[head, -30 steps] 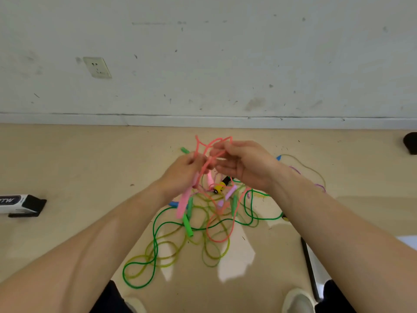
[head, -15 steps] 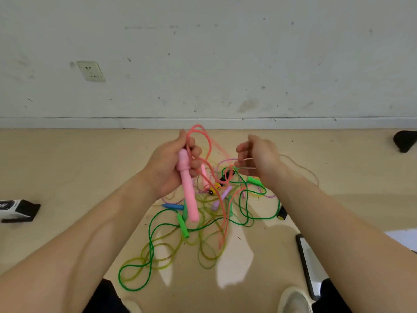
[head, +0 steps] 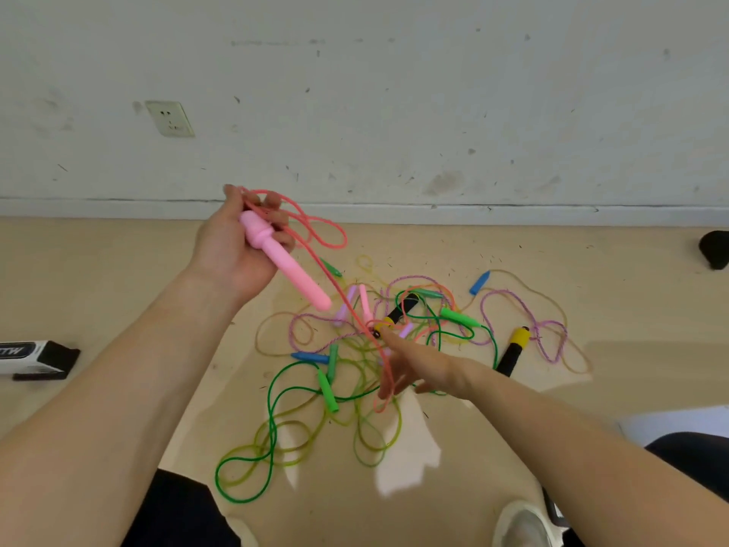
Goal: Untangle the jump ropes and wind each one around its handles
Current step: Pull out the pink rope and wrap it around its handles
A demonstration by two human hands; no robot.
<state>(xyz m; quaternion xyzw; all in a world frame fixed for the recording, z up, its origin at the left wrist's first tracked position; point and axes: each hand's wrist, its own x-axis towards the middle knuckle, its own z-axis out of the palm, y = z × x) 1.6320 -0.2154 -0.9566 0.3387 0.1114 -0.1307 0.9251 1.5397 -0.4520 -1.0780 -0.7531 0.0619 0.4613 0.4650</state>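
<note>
Head view looks down on the fat pink plastic jump-rope handle (head: 284, 262). It is up in the air, well above the floor, slanting down to the right out of the left hand (head: 232, 250). That hand's grip is wrapped round the handle's bulbous top end, fingers curled over it and over a few loose loops of the coral-pink twisted rope (head: 333, 240). From those loops 1 strand drops steeply to the right hand (head: 422, 369), which is low over the pile. Its grip is wide, with the fingers stretched out and spread and the strand crossing in front of them. I cannot tell whether the strand is caught between 2 of them.

Under both hands the rest of the ropes lie in a knot on the beige floor (head: 118, 278). A dark green cord (head: 272, 424) snakes nearest to the person, with a bright green plastic handle (head: 328, 392) lying across it. A translucent yellow-green cord (head: 371, 444) loops through the same patch. A purple-and-pink twisted rope (head: 548, 341) trails off to the right, near a black handle with a yellow cap (head: 513, 351). A blue plastic handle (head: 479, 277) lies at the far side of the knot, and a thin pale pink handle (head: 363, 300) lies in its middle.

Further out, a black-and-white box (head: 35, 355) sits on the floor at the left edge. A scuffed white wall (head: 394, 92) with a white socket (head: 169, 118) stands behind. The toe of a white shoe (head: 520, 523) shows at the bottom.
</note>
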